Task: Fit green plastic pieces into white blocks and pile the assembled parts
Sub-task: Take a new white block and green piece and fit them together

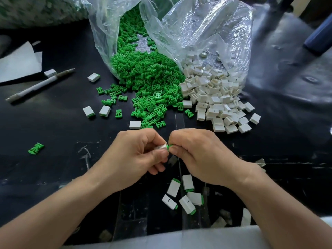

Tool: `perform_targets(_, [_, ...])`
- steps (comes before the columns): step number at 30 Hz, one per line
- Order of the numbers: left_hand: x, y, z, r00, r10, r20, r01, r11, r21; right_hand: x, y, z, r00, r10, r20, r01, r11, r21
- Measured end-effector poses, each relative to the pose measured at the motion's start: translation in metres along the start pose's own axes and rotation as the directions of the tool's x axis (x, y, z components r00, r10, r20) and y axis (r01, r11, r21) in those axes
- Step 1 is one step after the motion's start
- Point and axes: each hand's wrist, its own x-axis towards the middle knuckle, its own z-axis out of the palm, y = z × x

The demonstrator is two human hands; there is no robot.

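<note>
Black worktop [53, 133], scuffed. A white pen [39, 85] lies on it at a slant. Just left of the pen: a folded white sheet [18, 63] (paper or cloth, cannot tell). Well right of the pen: two clear plastic bags [206, 29], mouths open.

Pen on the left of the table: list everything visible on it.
The pen is slim. It has a white barrel, a darker grey-brown section toward its far end that narrows to a tip, and a greyish near end. It looks like plastic. It lies flat on the black table, slanted, with the tip pointing away and to the right. Nothing grips it. A white block sits right beside its far section, though contact is unclear. A sheet of white paper lies just behind it.
</note>
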Motion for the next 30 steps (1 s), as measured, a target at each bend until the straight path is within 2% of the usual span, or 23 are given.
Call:
perform_targets(2, [-0.001, 0.0, 0.001, 0.999, 0.032, 0.019, -0.033, 0.998, 0.052, 0.0, 0.0, 0.001, 0.999, -0.035, 0.026, 0.036, 0.999, -0.032])
perform_targets(4, [0.0, 0.003, 0.0, 0.999, 0.047, 0.013, -0.047, 0.999, 0.006, -0.001, 0.001, 0.003, 0.999, -0.032, -0.024, 0.032, 0.999, -0.002])
perform_targets(8, [0.002, 0.01, -0.004, 0.999, 0.031, -0.031, -0.038, 0.967, -0.25, 0.001, 0.002, 0.003, 0.974, 0.119, -0.192, -0.047, 0.938, 0.343])
perform_targets(11, [0.003, 0.011, -0.004, 0.997, 0.018, -0.071, -0.042, 0.939, -0.343, 0.003, 0.002, 0.002, 0.952, 0.246, -0.181, -0.106, 0.823, 0.558])
perform_targets(13, [0.003, 0.009, -0.003, 0.993, 0.025, -0.112, -0.066, 0.922, -0.383, 0.003, 0.002, 0.001, 0.945, 0.304, -0.118, -0.145, 0.716, 0.683])
perform_targets(15, [0.004, 0.009, -0.002, 0.992, 0.036, -0.122, -0.083, 0.912, -0.401, 0.004, 0.002, 0.002, 0.948, 0.319, 0.014, -0.206, 0.576, 0.791])
perform_targets(19, [0.003, 0.01, -0.002, 0.994, 0.063, -0.092, -0.099, 0.882, -0.461, 0.008, -0.004, 0.005, 0.95, 0.175, 0.26, -0.303, 0.305, 0.903])
perform_targets(21, [0.002, 0.01, -0.002, 0.994, 0.072, -0.077, -0.101, 0.866, -0.489, 0.008, -0.006, 0.005, 0.943, 0.125, 0.308, -0.329, 0.23, 0.916])
perform_targets(23, [0.002, 0.011, -0.001, 0.995, 0.083, -0.063, -0.103, 0.864, -0.493, 0.008, -0.007, 0.004, 0.943, 0.107, 0.316, -0.332, 0.213, 0.919])
perform_targets(30, [0.003, 0.009, 0.001, 0.985, 0.17, -0.033, -0.166, 0.873, -0.458, 0.006, -0.008, 0.009, 0.933, 0.198, 0.302, -0.351, 0.303, 0.886])
